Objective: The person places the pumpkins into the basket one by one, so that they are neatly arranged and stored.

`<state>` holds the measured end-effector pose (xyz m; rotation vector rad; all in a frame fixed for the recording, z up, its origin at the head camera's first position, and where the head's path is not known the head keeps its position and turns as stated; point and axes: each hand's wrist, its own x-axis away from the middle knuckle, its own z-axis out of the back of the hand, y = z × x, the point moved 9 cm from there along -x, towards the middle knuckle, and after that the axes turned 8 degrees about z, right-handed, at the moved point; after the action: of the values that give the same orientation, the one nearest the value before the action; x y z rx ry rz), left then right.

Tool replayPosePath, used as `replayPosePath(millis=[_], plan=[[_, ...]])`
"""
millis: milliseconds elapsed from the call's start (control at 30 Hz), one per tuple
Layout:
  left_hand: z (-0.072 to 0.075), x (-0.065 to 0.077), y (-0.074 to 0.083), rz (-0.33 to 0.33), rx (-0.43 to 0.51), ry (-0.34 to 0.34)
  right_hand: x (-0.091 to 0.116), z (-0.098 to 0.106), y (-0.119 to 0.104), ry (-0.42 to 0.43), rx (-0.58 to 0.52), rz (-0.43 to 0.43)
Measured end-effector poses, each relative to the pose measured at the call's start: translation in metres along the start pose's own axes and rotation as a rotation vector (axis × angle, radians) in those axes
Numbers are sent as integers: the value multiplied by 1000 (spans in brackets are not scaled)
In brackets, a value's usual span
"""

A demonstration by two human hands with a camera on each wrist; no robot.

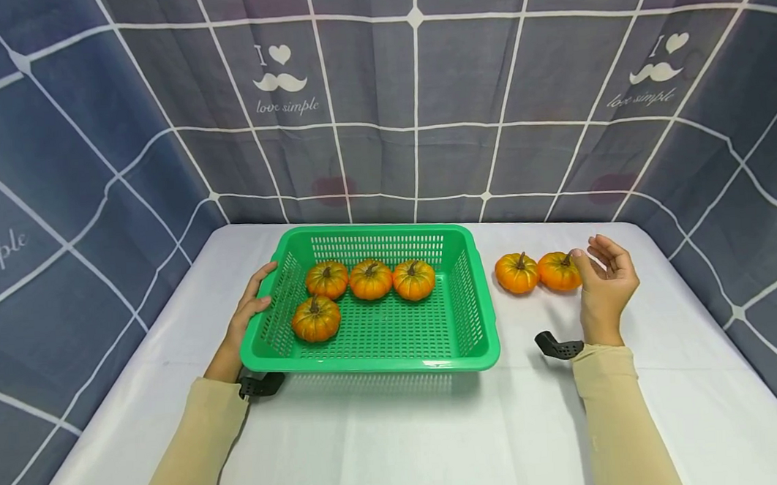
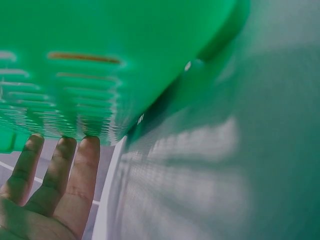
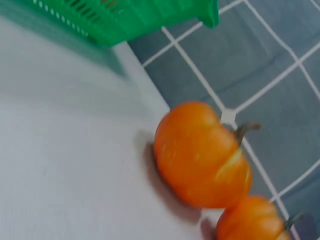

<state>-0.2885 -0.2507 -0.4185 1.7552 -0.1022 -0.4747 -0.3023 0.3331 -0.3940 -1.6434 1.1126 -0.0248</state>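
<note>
My left hand rests on the left side of a green plastic basket. In the left wrist view, the straight fingers meet the slotted basket wall. Several small orange pumpkins lie inside: three in a back row, including a middle pumpkin, and a front-left pumpkin. My right hand, fingers loosely bent and holding nothing, hovers beside the outer pumpkin on the table, its thumb overlapping that pumpkin in the head view. An inner pumpkin sits against it, also large in the right wrist view.
A white cloth covers the table. Dark grey curtains with white grid lines hang behind the table and at both sides. Black wrist devices, such as the right wrist camera, jut inward from both sleeves.
</note>
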Motion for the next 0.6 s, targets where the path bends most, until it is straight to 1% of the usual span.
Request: replayPosePath(millis=[167, 300, 467, 600], plan=[[0, 1, 0, 4, -3, 1, -2, 18, 12, 32, 159, -46], [0, 0, 0, 3, 6, -8, -2, 28, 25, 20, 241, -105], [-1, 0, 1, -16, 21, -26, 0, 36, 44, -20, 282, -181], [-2, 0, 2, -10, 17, -17, 3, 40, 53, -32, 285, -215]])
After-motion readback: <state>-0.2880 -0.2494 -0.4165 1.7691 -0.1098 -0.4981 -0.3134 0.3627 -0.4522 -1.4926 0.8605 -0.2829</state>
